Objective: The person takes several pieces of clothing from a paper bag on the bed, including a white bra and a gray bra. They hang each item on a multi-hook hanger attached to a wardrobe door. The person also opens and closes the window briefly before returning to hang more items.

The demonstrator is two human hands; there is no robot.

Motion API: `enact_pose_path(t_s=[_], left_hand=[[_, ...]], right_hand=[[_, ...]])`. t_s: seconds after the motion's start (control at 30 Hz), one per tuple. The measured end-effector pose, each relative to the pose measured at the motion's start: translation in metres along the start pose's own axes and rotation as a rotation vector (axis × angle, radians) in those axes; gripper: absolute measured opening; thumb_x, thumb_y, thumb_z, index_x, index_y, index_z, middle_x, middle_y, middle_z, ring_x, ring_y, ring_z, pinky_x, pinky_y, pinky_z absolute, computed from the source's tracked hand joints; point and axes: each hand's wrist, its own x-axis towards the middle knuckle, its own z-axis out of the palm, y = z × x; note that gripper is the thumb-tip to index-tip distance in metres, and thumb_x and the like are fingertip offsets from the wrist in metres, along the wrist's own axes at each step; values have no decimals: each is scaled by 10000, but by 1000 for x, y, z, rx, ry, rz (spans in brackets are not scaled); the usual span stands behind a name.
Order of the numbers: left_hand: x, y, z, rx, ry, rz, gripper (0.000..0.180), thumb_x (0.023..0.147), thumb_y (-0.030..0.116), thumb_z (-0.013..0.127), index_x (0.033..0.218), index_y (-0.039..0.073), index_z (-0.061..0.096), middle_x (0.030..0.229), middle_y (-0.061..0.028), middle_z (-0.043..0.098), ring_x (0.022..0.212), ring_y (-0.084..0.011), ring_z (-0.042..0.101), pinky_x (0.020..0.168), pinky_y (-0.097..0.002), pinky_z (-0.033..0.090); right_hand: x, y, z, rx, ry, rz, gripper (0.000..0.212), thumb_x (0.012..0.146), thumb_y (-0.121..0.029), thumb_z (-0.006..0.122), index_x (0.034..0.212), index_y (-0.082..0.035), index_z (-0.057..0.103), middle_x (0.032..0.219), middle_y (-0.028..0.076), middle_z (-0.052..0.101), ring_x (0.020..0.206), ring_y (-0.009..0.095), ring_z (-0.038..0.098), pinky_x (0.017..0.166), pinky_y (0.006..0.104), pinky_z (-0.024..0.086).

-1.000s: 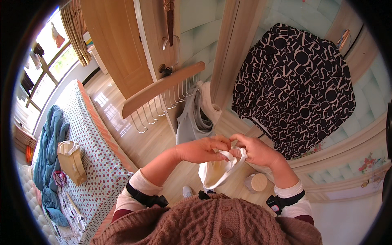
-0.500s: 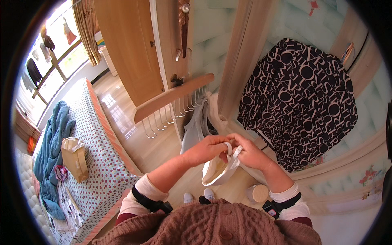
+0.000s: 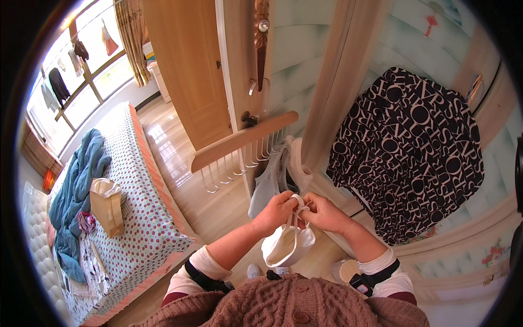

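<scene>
In front of my chest, a white cup-shaped cloth item (image 3: 287, 248) with narrow straps hangs from my two hands; its exact kind is unclear. My left hand (image 3: 274, 213) has its fingers closed on a strap near the looped top. Close beside it, my right hand (image 3: 327, 213) pinches the other strap. The straps cross or loop between my fingers, though the detail there is partly hidden. Just beyond my hands, grey and cream clothes (image 3: 264, 188) hang from the hooks of a wooden rack (image 3: 245, 140).
A bed (image 3: 150, 218) stands at the left, with a teal quilt (image 3: 81, 169) and a brown paper bag (image 3: 107, 210) on it. At the right hangs a large black cloth with pale lettering (image 3: 408, 158). A round, pale-topped object (image 3: 348, 271) stands near my feet.
The white item hangs lower and more upright, its straps now stretched between it and my hands. My hands have come slightly lower in view, and the whole scene has shifted right.
</scene>
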Motion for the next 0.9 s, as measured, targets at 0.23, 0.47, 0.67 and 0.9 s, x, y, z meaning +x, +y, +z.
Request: enact_pose_path(t_s=[0.23,0.47,0.67,0.9], left_hand=[[-10,19,-23,45,-132,-34,239,919,207,372,870,23,516,720,-72,570,521,-138,508,500,-225,376],[-26,38,-54,860,-293,46,344,872,349,533,984,24,557,733,-38,566,664,-119,491,626,-262,413],[-25,35,-53,887,-249,155,310,851,291,587,988,14,579,725,-32,573,691,-68,463,623,-270,422],[-20,33,-62,642,-207,171,264,867,297,570,953,48,571,684,21,512,649,-58,435,575,-238,386]], right_hand=[[12,-18,-4,46,-94,59,211,822,-159,598,927,-2,507,779,35,580,641,82,529,557,225,428],[25,-37,-7,49,-269,-29,190,817,-179,613,901,-27,535,764,-2,541,636,61,495,552,204,409],[24,-54,-5,-151,-343,5,227,809,-216,640,879,-22,542,763,17,552,637,66,493,575,215,419],[27,-48,-17,60,-256,-98,222,832,-218,632,913,-35,536,769,-29,518,649,40,482,554,197,409]])
